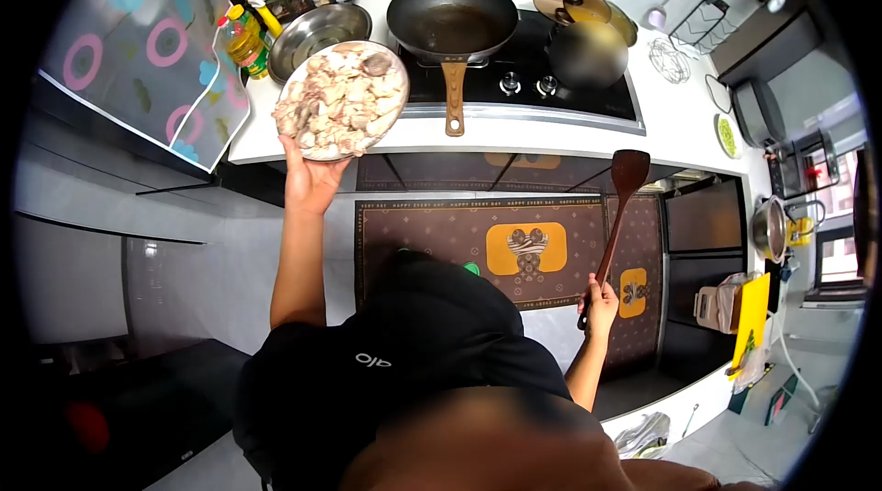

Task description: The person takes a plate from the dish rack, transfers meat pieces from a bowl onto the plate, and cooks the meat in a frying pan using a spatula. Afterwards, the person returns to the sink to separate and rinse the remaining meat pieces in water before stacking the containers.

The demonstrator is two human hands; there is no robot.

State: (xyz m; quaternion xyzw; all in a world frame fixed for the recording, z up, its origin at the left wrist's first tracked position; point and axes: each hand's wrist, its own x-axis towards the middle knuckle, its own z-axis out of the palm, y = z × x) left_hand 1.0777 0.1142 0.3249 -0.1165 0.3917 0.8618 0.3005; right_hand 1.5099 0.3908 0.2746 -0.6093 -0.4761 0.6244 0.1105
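My left hand (312,180) grips the lower edge of a round plate (401,114) heaped with pale chopped meat (344,98), held over the counter's front edge. Just right of the plate, a black wok (452,18) rests on the stove, its wooden handle (455,98) pointing toward me; a little dark liquid shows at its bottom. Lower right, my right hand (599,305) is closed around the handle of a dark wooden spatula (629,174), its blade up, away from wok and plate.
A metal bowl (317,27) and oil bottles (243,48) stand behind the plate. On the right of the stove (514,105) are a glass lid (562,4) and a blurred pot (589,55). A green-filled dish (727,135) lies farther right.
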